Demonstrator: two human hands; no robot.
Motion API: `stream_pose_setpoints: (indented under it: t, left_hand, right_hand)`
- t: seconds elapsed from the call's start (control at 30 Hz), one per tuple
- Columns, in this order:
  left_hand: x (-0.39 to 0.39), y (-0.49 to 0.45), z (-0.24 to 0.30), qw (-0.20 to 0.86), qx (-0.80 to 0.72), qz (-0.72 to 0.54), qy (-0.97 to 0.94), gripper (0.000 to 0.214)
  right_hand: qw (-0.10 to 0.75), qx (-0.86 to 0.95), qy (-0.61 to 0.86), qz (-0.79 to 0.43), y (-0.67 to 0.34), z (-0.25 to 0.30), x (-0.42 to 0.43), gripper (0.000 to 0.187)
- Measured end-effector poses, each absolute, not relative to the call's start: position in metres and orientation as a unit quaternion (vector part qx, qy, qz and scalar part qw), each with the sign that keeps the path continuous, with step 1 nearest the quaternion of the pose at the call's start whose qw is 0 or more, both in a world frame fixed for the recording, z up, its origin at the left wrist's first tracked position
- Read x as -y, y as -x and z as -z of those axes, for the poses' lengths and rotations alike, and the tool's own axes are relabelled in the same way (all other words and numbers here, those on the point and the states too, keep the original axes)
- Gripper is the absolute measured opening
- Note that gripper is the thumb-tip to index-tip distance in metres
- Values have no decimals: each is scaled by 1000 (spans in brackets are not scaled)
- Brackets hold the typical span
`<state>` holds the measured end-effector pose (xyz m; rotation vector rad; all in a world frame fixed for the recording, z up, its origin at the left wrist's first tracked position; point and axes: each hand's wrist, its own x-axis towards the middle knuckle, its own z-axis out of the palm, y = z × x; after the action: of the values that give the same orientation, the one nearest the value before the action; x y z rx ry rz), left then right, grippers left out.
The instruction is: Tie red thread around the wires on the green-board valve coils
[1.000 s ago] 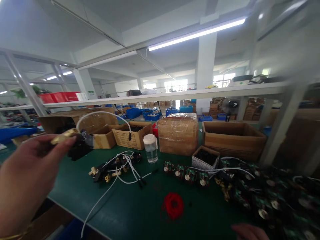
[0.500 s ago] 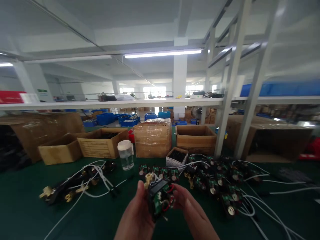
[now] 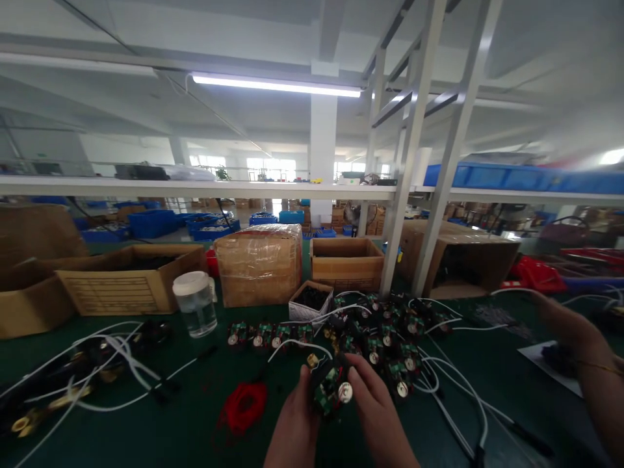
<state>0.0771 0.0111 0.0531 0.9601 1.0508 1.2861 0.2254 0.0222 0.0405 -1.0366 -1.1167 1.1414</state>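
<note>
Between my two hands is a small electronic valve assembly (image 3: 327,390) with a green circuit board, a black housing, a silver disc and a brass fitting. My left hand (image 3: 297,416) grips its left side, the thumb beside the brass fitting. My right hand (image 3: 373,406) closes on the right side, fingers by the silver disc. A white cable (image 3: 299,342) arcs behind the assembly; where it joins is unclear. To the left lies a red bundle (image 3: 244,406), its kind unclear. Similar assemblies (image 3: 373,354) crowd the green table (image 3: 195,429) behind and to the right.
Brass-fitted black parts with white cables (image 3: 63,383) lie at left. A lidded water jug (image 3: 195,305), a small box of black parts (image 3: 311,300) and cardboard boxes (image 3: 260,266) stand behind. Metal posts (image 3: 414,156) rise at right, near another person's hand (image 3: 568,328).
The view has swung right, so the table's things sit farther left. The held assembly has turned, showing its silver disc. The red bundle and another person's hand now show.
</note>
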Motion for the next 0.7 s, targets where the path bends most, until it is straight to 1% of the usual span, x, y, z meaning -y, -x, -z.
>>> stream_pose_setpoints:
  t: [0.1, 0.17, 0.27, 0.33, 0.37, 0.43, 0.5, 0.57, 0.63, 0.7]
  left_hand:
    - [-11, -73, -47, 638, -450, -513, -358, 56]
    - [-14, -67, -46, 659, -456, -493, -339, 59]
    - [-25, -54, -45, 631, -500, -447, -389, 70]
    - [-36, -44, -46, 585, -557, -374, -456, 76]
    - [-43, -40, -46, 560, -583, -334, -484, 78]
    - [-57, -34, -47, 525, -617, -280, -515, 76]
    - [-70, -33, -46, 513, -621, -252, -536, 69]
    - [-81, -36, -43, 509, -614, -222, -561, 64]
    - [-90, -40, -37, 506, -605, -196, -583, 62]
    - [-96, -45, -31, 495, -597, -183, -604, 59]
  right_hand:
    - [532, 528, 431, -503, -227, -48, -29, 41]
    - [507, 547, 421, -517, -226, -46, -31, 36]
    - [477, 556, 408, -545, -223, -34, -30, 39]
    - [450, 575, 404, -551, -220, -23, -27, 44]
    - [432, 592, 415, -539, -218, -18, -25, 41]
    - [382, 643, 471, -468, -216, -8, -22, 30]
    - [314, 689, 542, -364, -215, -1, -19, 18]
    - [265, 714, 581, -288, -213, 5, -15, 11]
    - [246, 722, 597, -249, -212, 10, -12, 9]
    - [253, 714, 614, -224, -212, 16, -9, 14]
